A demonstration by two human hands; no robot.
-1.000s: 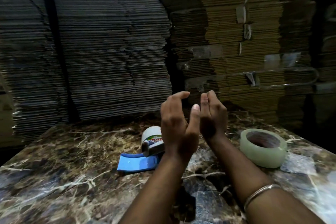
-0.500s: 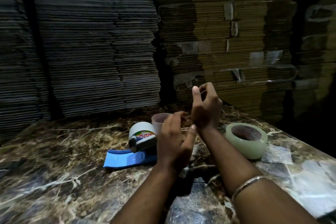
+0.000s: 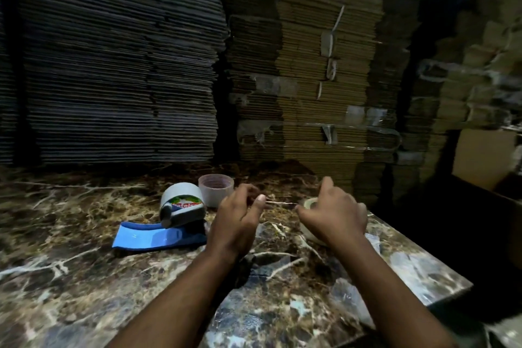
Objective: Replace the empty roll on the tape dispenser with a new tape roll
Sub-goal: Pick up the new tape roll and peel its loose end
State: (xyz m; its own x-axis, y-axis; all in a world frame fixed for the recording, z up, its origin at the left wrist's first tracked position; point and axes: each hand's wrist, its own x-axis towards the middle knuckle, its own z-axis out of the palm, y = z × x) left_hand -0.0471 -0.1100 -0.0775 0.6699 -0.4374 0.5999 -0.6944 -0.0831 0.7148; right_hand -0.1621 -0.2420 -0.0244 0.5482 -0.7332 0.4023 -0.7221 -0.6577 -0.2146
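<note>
A blue plastic tape dispenser (image 3: 162,236) lies on its side on the brown veined marble-patterned bench top (image 3: 70,277), left of centre, its blue handle pointing toward the left edge and its grey head carrying a grey-white roll with a red and green label (image 3: 182,200). Just behind this roll, toward the far edge, stands a pale pinkish cardboard core ring (image 3: 216,189), upright with its hollow facing up, close beside the dispenser roll; whether they touch cannot be told. A pale translucent tape roll (image 3: 310,203) lies near the right edge of the bench, mostly hidden behind the right hand (image 3: 336,215).

The left hand (image 3: 236,220) is raised above the middle of the bench, just right of the dispenser, thumb out and fingers curled loosely inward with nothing visibly held. The right hand is held over the translucent roll, knuckles up and fingers bent downward; whether they grip or touch the roll cannot be told. A thin pale line runs between the two hands, but motion blur leaves it unclear whether this is a strand of tape or a vein in the bench surface.

Beyond the far edge rise tall stacks of flattened corrugated cardboard (image 3: 310,65), some bound with clear tape strips.
</note>
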